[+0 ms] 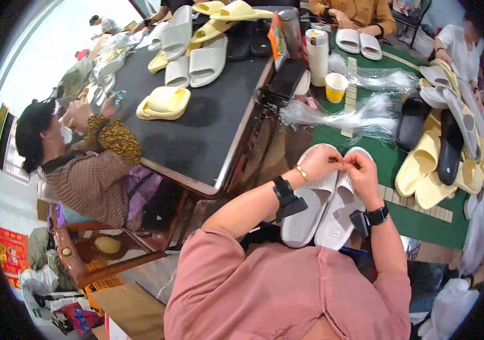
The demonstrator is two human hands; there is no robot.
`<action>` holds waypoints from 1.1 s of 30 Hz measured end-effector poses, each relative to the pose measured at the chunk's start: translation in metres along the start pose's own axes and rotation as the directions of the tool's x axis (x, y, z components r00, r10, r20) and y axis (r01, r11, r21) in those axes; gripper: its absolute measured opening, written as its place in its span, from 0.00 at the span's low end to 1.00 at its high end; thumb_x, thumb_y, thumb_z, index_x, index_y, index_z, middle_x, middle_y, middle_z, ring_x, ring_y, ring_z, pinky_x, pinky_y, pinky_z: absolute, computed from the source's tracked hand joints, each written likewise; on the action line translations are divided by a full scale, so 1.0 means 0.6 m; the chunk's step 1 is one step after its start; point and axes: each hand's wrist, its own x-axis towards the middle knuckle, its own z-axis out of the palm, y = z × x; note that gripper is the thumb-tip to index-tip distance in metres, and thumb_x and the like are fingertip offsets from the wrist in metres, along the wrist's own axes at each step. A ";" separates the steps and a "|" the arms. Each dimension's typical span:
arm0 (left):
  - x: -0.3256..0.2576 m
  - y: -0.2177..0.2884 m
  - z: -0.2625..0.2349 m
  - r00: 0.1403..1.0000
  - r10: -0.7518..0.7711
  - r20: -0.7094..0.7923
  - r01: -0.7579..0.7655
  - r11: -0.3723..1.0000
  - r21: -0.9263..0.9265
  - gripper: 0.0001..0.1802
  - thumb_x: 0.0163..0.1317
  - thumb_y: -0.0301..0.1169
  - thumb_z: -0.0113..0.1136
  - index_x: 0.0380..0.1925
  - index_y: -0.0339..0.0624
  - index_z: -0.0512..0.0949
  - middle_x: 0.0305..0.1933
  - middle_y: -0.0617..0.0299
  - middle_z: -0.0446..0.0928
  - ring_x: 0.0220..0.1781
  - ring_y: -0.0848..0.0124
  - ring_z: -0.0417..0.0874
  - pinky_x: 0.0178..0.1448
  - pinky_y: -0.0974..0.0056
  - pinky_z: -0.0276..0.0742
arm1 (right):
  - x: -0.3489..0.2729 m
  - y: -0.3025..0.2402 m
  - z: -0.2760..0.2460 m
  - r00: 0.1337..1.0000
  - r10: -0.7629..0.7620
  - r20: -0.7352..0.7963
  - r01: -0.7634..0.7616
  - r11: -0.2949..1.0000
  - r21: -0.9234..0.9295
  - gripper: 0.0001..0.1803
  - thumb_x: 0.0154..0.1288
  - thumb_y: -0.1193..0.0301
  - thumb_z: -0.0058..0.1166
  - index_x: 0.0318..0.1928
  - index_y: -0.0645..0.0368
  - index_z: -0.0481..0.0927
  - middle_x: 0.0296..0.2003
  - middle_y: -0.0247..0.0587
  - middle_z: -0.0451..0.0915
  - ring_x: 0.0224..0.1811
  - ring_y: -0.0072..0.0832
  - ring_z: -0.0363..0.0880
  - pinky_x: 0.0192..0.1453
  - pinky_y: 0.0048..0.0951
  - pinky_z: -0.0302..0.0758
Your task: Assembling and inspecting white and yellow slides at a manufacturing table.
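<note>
A pair of light grey slippers [300, 225] lies side by side in front of me, toes pointing away and heels toward my body. Over their straps, my left hand [318, 163] and my right hand [362, 173] meet, fingertips pinched together and almost touching. Whatever sits between the fingertips is too small to make out. Just beyond my hands lies a bundle of thin clear plastic strands [366, 116], with a second strand bundle [386, 81] farther off. Both wrists carry dark bands with small black boxes.
Yellow slippers [420, 167], black slippers [412, 122] and grey ones pile up on the right of the green table [423, 229]. A yellow-white paper cup [336, 88] and a white bottle [316, 56] stand beyond the strands. More slippers lie on the dark table [196, 136]; a person [91, 170] sits left.
</note>
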 end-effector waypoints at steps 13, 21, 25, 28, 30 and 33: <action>-0.086 -0.030 -0.405 0.739 0.177 -0.650 0.359 0.713 0.602 0.27 0.51 0.28 0.70 0.53 0.36 0.75 0.54 0.49 0.76 0.58 0.55 0.75 0.64 0.57 0.67 | -0.102 -0.083 -0.048 0.999 0.026 0.043 -0.015 0.969 -0.247 0.08 0.64 0.70 0.56 0.35 0.62 0.81 0.28 0.43 0.82 0.28 0.31 0.78 0.35 0.30 0.75; -0.162 -0.137 -0.571 0.725 -0.039 -0.688 0.680 0.208 0.704 0.52 0.45 0.59 0.70 0.67 0.43 0.64 0.66 0.44 0.69 0.70 0.50 0.64 0.71 0.48 0.58 | -0.109 -0.081 0.034 0.976 0.184 0.119 -0.074 0.787 -0.613 0.33 0.55 0.43 0.60 0.28 0.67 0.78 0.26 0.55 0.81 0.29 0.49 0.81 0.34 0.44 0.77; -0.141 -0.127 -0.552 0.634 -0.329 -0.700 0.745 0.018 0.666 0.39 0.50 0.51 0.71 0.63 0.59 0.71 0.74 0.54 0.60 0.75 0.56 0.58 0.76 0.42 0.49 | -0.084 -0.050 0.059 0.987 0.162 -0.006 -0.124 0.733 -0.669 0.32 0.57 0.44 0.56 0.30 0.69 0.84 0.26 0.59 0.82 0.29 0.50 0.84 0.36 0.46 0.80; -0.151 -0.127 -0.558 0.681 -0.173 -0.712 0.730 0.072 0.680 0.32 0.55 0.44 0.68 0.60 0.52 0.73 0.68 0.49 0.67 0.71 0.50 0.64 0.73 0.49 0.59 | -0.084 -0.038 0.058 0.981 0.194 0.002 -0.150 0.762 -0.630 0.24 0.57 0.54 0.54 0.30 0.67 0.84 0.25 0.58 0.82 0.28 0.51 0.83 0.36 0.47 0.80; -0.166 -0.134 -0.561 0.707 -0.030 -0.707 0.706 0.076 0.704 0.31 0.56 0.42 0.66 0.60 0.51 0.73 0.67 0.45 0.66 0.68 0.46 0.65 0.71 0.48 0.60 | -0.088 -0.053 0.040 0.979 0.187 -0.076 -0.190 0.732 -0.654 0.18 0.54 0.61 0.53 0.28 0.66 0.84 0.24 0.58 0.81 0.26 0.52 0.83 0.35 0.47 0.80; -0.184 -0.168 -0.576 0.746 0.004 -0.666 0.665 0.058 0.745 0.28 0.57 0.37 0.64 0.59 0.51 0.74 0.69 0.45 0.64 0.69 0.46 0.64 0.72 0.47 0.59 | -0.088 -0.090 -0.027 0.977 0.121 -0.173 -0.207 0.715 -0.667 0.15 0.48 0.64 0.54 0.23 0.66 0.82 0.22 0.59 0.79 0.25 0.52 0.82 0.34 0.47 0.79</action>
